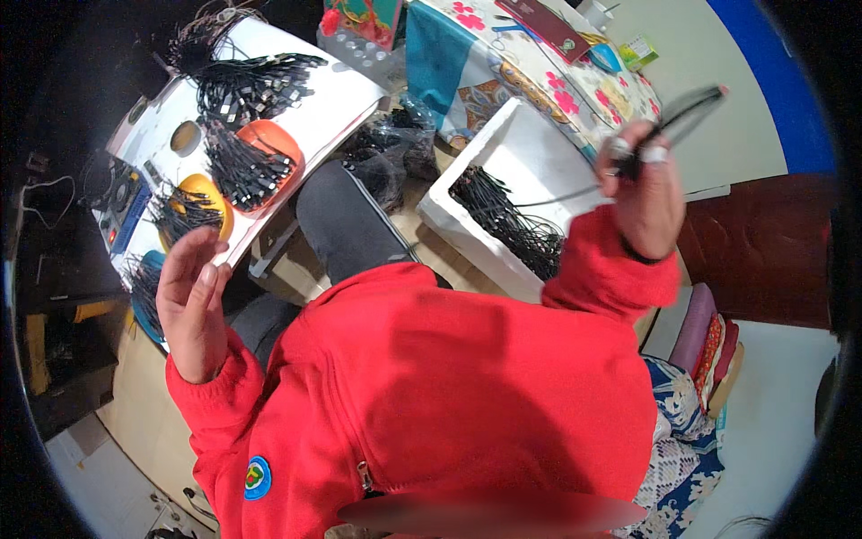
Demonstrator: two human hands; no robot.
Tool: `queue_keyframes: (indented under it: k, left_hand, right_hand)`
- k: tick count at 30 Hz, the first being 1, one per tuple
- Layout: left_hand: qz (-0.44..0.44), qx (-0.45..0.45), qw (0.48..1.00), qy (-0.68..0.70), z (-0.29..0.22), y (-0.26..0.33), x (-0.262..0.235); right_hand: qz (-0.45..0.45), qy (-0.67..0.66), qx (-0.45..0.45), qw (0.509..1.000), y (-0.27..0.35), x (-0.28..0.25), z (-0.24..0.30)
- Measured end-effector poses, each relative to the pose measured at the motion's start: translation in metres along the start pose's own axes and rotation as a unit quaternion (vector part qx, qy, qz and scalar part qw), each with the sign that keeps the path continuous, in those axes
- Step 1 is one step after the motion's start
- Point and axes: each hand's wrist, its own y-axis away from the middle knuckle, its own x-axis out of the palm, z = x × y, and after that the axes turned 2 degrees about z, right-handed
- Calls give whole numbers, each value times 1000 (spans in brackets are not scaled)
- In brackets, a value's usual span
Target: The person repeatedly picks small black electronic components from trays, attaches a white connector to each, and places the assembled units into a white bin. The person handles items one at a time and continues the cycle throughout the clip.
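My right hand (654, 202) is raised at the right, its fingers closed round a coiled black cable (687, 112). The cable is smeared by motion, and a thin strand trails from it toward the white foam box (449, 218). Inside that box lies a heap of black cables (507, 220). My left hand (196, 301) hovers at the left by the table's near edge, fingers apart, holding nothing that I can see. Closest to it is a yellow bowl (225, 218) of black cables. Beyond that, an orange bowl (285, 144) holds black cables with metal plug ends.
More cables (256, 85) are heaped at the far end of the white table (346, 99), near a small round tin (186, 137). A blue bowl (148, 314) of cables sits at the left. Plastic bags (386, 166) lie between table and box. A flowered cloth (503, 63) covers another table.
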Motion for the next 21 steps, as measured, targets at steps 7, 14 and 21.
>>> queue_keyframes:
  k: [7, 14, 21]
  left_hand:
    - [-1, -93, 994, -55, 32, 3, -34]
    - [-66, -46, 971, -224, 40, 22, -84]
    - [-257, 92, 738, -617, 32, 6, -140]
  right_hand:
    - [228, 354, 164, 892, 19, -67, -98]
    - [448, 475, 334, 679, 32, -14, -295]
    - [304, 581, 239, 717, -9, 30, -231]
